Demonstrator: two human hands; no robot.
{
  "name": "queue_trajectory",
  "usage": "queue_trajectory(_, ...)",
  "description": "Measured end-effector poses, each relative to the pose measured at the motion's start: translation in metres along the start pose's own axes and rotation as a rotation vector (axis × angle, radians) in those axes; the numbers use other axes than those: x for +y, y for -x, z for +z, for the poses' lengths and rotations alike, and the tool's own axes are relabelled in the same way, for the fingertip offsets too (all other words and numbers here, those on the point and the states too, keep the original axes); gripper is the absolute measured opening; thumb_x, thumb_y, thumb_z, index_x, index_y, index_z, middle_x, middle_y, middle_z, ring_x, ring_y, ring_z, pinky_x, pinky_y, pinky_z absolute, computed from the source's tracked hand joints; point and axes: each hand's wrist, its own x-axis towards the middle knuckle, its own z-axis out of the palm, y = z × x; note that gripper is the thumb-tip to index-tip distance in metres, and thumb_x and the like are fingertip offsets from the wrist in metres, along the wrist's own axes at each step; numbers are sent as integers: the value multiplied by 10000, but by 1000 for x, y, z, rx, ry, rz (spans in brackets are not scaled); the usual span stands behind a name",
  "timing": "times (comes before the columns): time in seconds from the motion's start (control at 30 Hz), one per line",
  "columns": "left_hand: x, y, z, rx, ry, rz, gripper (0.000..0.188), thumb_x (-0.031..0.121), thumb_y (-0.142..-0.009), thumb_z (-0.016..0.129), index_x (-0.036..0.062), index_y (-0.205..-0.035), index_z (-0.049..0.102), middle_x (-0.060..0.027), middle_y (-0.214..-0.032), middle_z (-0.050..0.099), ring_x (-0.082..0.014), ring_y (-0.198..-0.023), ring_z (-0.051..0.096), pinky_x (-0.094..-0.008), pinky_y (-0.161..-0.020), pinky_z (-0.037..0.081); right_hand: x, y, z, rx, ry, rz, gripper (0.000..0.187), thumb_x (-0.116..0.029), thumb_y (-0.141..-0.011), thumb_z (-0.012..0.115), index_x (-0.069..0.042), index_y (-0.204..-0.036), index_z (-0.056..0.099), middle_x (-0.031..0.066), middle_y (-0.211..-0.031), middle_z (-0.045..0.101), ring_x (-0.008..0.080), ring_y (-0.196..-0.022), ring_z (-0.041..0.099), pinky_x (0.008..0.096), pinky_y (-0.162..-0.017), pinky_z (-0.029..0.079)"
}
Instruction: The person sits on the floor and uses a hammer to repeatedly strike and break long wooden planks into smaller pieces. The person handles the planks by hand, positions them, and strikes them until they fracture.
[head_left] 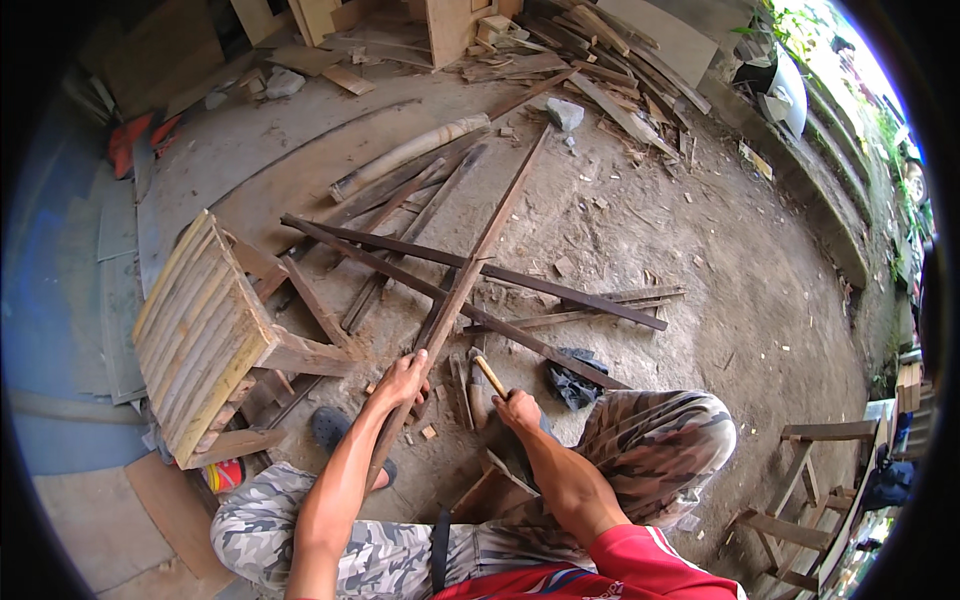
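Observation:
My left hand (403, 378) is closed round a long brown wooden plank (487, 240). The plank slants from beside my left leg up to the far middle, lying across other dark wooden strips (560, 290). A nail seems to stick out of its side near the middle. In my right hand (518, 410) is a hammer (489, 376) by its light wooden handle, its dark head pointing away from me. Just left of the hammer, slim tools (462, 390) lie on the ground; their exact kind is unclear. A dark plastic bag (576, 380) rests near my right knee.
A slatted wooden stool (205, 335) lies tipped on its side at left. More boards and scraps (600, 60) are heaped at the far end, near a grey stone (565, 114). Wooden frames (800, 500) stand at lower right. Concrete steps (815, 190) edge the right side.

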Motion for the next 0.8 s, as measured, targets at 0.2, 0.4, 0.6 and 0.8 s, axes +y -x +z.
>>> queue_trajectory(0.2,-7,-6,-3,-30,194,-70,606,523,-1016,351,-33,-1060,587,-109,-678,631,-194,-516,614,-352,-523,516,3,-13,6,92,133,135,459,-459,-853,614,-82,-1106,682,179,-1156,657,341,-1111,613,484,-914,468)
queue_trajectory(0.4,-11,-4,2,-45,260,-131,622,556,-997,378,-29,-956,583,-110,-664,621,-192,-489,604,-347,-495,515,13,-34,16,307,191,213,433,-430,-862,597,-86,-1125,611,110,-1178,613,294,-1140,557,483,-916,410)
queue_trajectory(0.6,2,10,12,17,64,-13,580,578,-903,563,4,-977,610,-75,-642,579,-176,-470,586,-324,-446,483,-5,-34,13,653,137,-76,360,-367,-877,593,-61,-1068,598,139,-1075,638,319,-1030,596,468,-845,438)
queue_trajectory(0.8,3,1,24,-47,130,98,428,423,-849,696,15,-963,631,-30,-620,545,-131,-491,544,-301,-445,455,-41,-31,23,-221,-912,-118,514,-560,-962,492,-61,-1051,584,20,-832,631,133,-743,614,319,-627,484)
